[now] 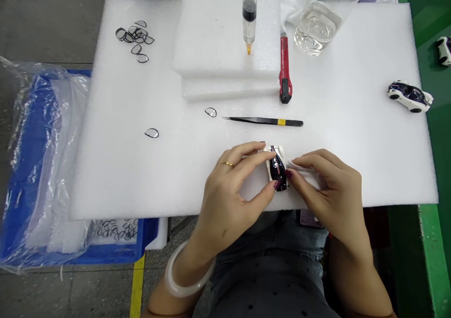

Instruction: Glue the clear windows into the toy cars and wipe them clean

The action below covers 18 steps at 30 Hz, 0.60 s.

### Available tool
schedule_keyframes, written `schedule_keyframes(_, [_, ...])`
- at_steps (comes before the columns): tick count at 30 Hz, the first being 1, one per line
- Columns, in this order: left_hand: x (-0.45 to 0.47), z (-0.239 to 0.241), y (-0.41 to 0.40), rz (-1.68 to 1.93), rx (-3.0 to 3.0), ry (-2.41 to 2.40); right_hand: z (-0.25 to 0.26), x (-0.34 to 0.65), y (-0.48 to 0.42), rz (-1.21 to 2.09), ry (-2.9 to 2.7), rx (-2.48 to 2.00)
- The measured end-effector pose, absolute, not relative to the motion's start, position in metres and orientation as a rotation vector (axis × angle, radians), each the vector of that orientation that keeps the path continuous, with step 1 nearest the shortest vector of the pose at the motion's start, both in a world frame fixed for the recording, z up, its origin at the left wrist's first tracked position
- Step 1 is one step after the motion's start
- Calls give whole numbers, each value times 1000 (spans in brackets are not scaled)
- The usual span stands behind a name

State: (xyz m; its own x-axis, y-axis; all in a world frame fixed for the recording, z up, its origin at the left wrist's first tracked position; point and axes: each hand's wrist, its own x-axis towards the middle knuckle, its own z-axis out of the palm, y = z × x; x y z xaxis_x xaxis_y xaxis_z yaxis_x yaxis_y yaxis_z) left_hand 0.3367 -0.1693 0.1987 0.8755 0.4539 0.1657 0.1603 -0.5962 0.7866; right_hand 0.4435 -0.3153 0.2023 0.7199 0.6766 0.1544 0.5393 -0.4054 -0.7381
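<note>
A small white toy car [276, 166] with a dark roof and striped top rests near the front edge of a white foam sheet [352, 120]. My left hand [232, 186] pinches the car between thumb and fingers. My right hand [327, 186] presses a small white cloth [310, 176] against the car's right side, fingers closed on the cloth. Black tweezers [262, 120] with a yellow band lie just beyond the car.
A red utility knife [284, 73], a glue syringe [248, 15] over stacked foam blocks [211, 41], and a clear cup of liquid [317, 27] stand at the back. Several black rings [136, 37] lie back left. Another toy car [409, 96] sits at right. A blue crate [21, 177] stands at left.
</note>
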Motion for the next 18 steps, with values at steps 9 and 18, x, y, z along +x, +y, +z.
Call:
schedule_keyframes(9, [340, 197, -171, 478, 2217, 464, 201, 443, -314, 192, -938, -2128])
schedule_keyframes(18, [336, 196, -165, 453, 2215, 434, 201, 445, -317, 252, -926, -2069])
